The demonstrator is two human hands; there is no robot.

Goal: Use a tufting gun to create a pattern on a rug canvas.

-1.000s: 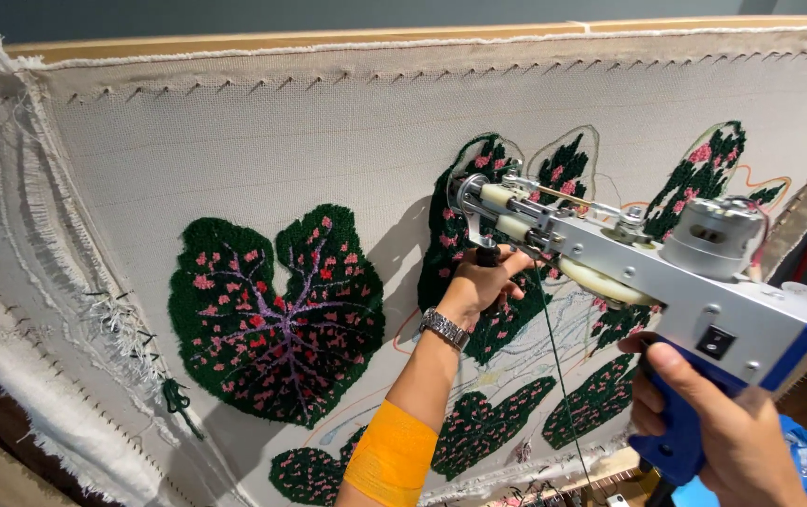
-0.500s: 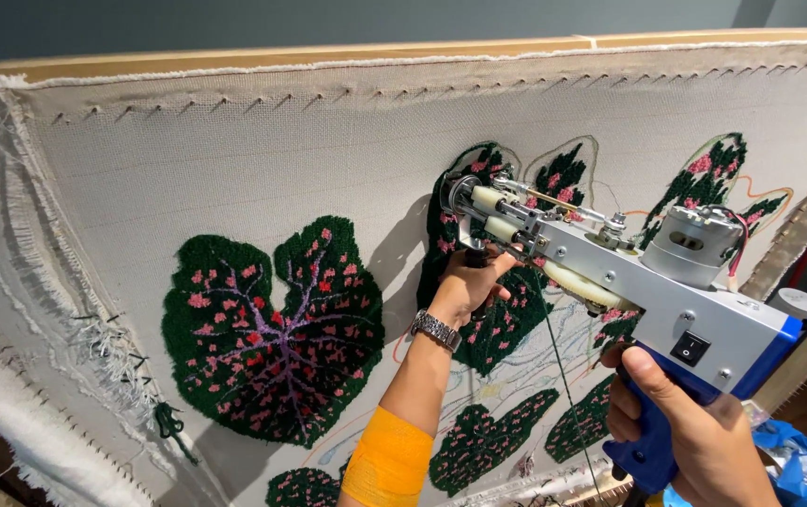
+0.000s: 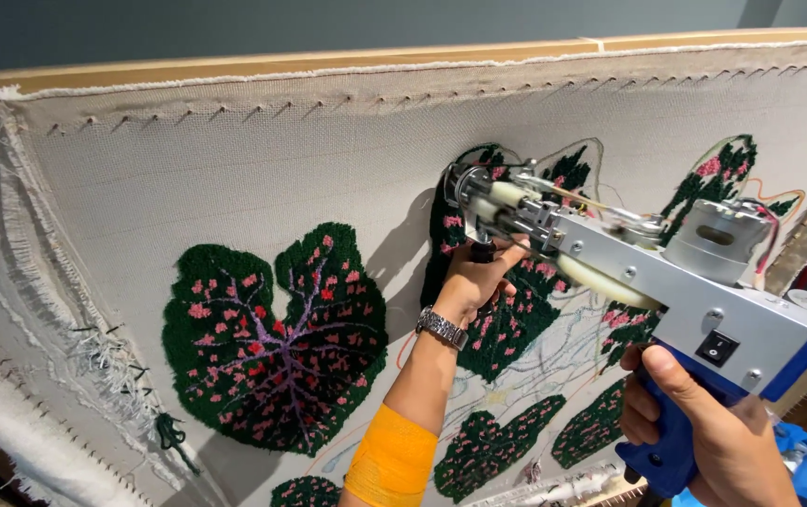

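Head view: right hand (image 3: 718, 441) wraps the blue handle at lower right of a silver tufting gun (image 3: 647, 272); left hand (image 3: 478, 280) clasps its front grip at centre, against beige stretched cloth (image 3: 234, 178).

The left arm reaches up and forward from the bottom of the view, forearm bare, a yellow band near the elbow and a metal watch on the wrist. The left hand (image 3: 478, 282) is raised with its back to the camera, fingers (image 3: 507, 258) curled shut around a black grip. The right hand (image 3: 718, 437) sits low at the right, close to the camera, knuckles outward, fingers wrapped tight around a blue handle, thumb on top.
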